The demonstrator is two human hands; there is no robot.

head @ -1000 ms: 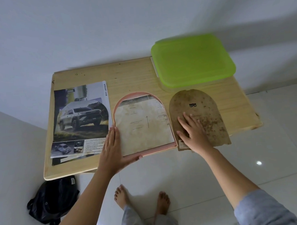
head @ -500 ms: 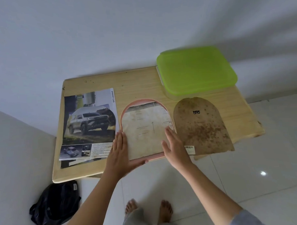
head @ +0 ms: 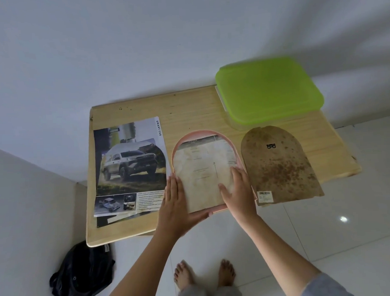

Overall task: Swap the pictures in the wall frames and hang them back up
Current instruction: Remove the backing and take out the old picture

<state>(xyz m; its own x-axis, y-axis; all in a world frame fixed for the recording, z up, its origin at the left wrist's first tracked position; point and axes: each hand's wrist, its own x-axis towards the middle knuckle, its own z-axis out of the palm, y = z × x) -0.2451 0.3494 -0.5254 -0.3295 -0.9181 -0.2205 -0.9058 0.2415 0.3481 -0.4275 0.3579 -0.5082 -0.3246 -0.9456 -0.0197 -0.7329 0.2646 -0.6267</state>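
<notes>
A pink arched frame point(head: 190, 136) lies face down in the middle of the wooden table point(head: 188, 110), with a stained paper sheet point(head: 201, 170) lying in it. My left hand point(head: 175, 204) holds the frame's lower left corner, fingers flat along its left side and thumb under the near edge. My right hand point(head: 237, 192) lies flat on the paper's right side, fingers straight. The brown arched backing board point(head: 277, 166) lies free to the right of the frame. A car picture point(head: 130, 166) lies to the left.
A green-lidded plastic box point(head: 267, 88) stands at the table's back right. A white wall runs behind the table. A black bag point(head: 81, 273) lies on the tiled floor under the table's left corner. My bare feet point(head: 204, 275) stand on the tiles.
My right hand left the brown backing board and moved left onto the paper in the pink frame. My left hand stayed at the frame's lower left corner.
</notes>
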